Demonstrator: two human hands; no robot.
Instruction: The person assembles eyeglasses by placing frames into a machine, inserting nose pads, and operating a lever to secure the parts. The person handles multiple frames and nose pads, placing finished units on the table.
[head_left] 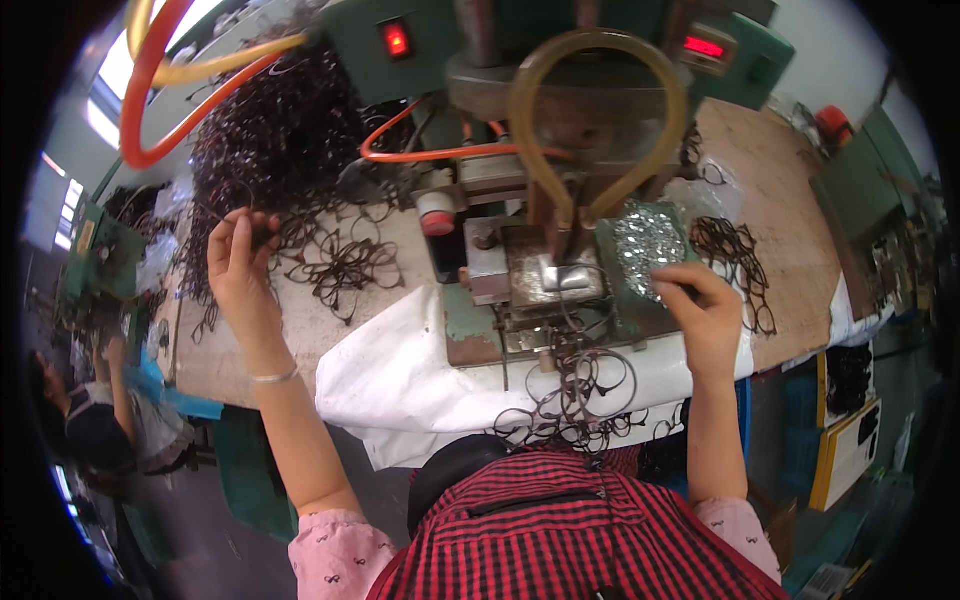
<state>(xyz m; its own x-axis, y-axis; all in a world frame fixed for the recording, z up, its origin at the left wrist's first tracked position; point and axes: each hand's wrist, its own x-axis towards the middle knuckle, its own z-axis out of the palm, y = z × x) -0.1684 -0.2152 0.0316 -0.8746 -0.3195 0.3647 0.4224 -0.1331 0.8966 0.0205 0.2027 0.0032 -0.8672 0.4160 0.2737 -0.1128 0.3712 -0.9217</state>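
Observation:
My left hand (240, 262) is raised at the left beside a big heap of dark brown eyeglass frames (275, 130). Its fingers are closed on a thin dark eyeglass frame, partly lost against the heap. At the right, my right hand (706, 305) pinches thumb and forefinger together over a pile of small shiny metal pieces (645, 250); whatever is between the fingertips is too small to make out. Between my hands stands a green press with a metal jig (555, 285). A dark frame's rim shows at the jig's right side.
Loose frames lie left of the press (345, 265), at the right (738, 262) and in a tangle at the front edge (575, 395). A red-capped dark bottle (437, 220) stands beside the jig. Orange and yellow hoses loop overhead. A white cloth (385, 355) covers the front edge. Another person sits far left.

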